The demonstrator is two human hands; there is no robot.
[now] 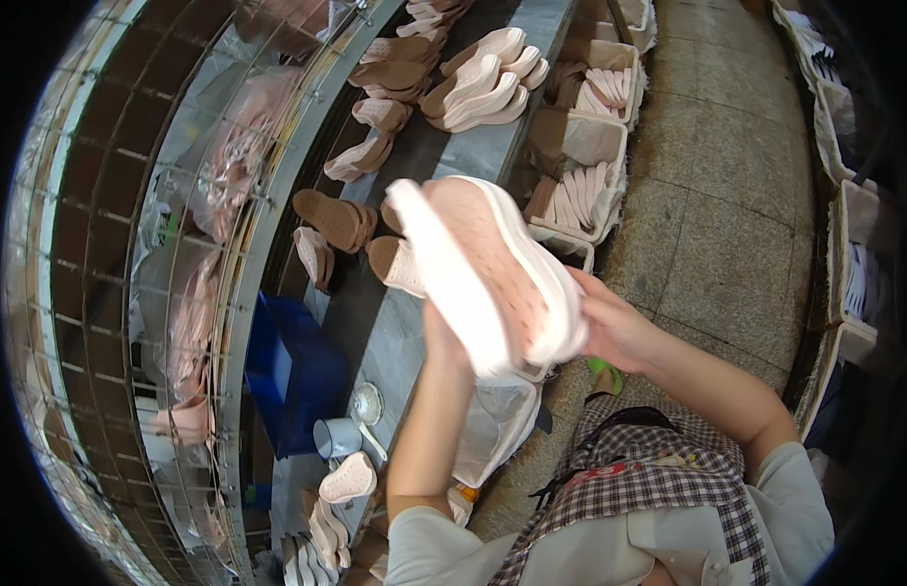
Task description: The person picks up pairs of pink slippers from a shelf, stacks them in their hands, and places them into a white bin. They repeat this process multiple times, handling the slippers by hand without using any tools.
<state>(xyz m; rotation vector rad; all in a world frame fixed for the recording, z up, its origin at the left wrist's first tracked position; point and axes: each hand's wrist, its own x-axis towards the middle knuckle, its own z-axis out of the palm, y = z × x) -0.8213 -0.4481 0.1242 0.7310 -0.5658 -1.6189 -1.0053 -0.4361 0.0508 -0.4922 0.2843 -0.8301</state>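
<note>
Up in front of me, above the bench edge, I hold several pale pink shoe soles (512, 264) together. One white-edged sole leans away from the others on the left, slightly blurred. My left hand (446, 337) grips them from the lower left, its fingers mostly hidden behind the soles. At the right end, my right hand (615, 322) is closed round the heel side, fingers partly out of sight. Just behind the held soles, a brown and white sole (395, 264) lies on the grey bench (400, 327).
Brown soles (331, 220) and a pile of pale soles (488, 83) lie along the bench. Lined crates (571, 200) of soles stand at its right. Near me are a blue bin (292, 376), a mug (336, 438) and a lid (368, 402). A wire rack (131, 234) borders the left.
</note>
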